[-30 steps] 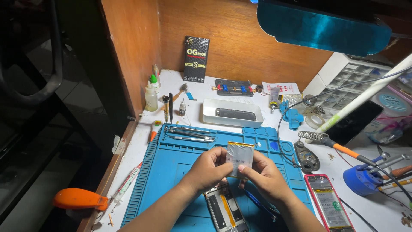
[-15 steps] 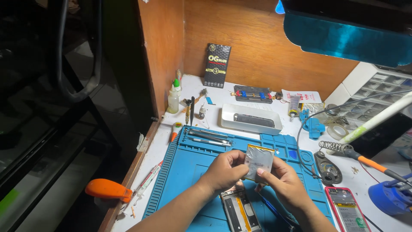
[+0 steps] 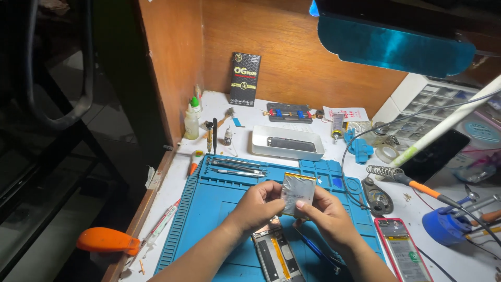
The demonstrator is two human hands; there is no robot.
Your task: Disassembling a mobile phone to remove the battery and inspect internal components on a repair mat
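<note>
Both my hands hold a flat silver rectangular battery pack (image 3: 298,193) upright over a blue work mat (image 3: 211,209). My left hand (image 3: 258,205) grips its left edge, and my right hand (image 3: 323,214) grips its right and lower edge with the thumb on its face. Below my hands an opened phone body (image 3: 275,256) lies on the mat, partly hidden by my wrists.
Tweezers (image 3: 235,168) lie along the mat's far edge. A white tray (image 3: 286,143) stands behind it, with small bottles (image 3: 191,121) to its left. On the right are a soldering iron (image 3: 417,185), a red-cased phone (image 3: 403,253) and a blue cup (image 3: 443,227). An orange handle (image 3: 107,241) sticks out at the left edge.
The view has shifted a little; my hands keep holding the battery pack in about the same place above the mat, tilted slightly differently.
</note>
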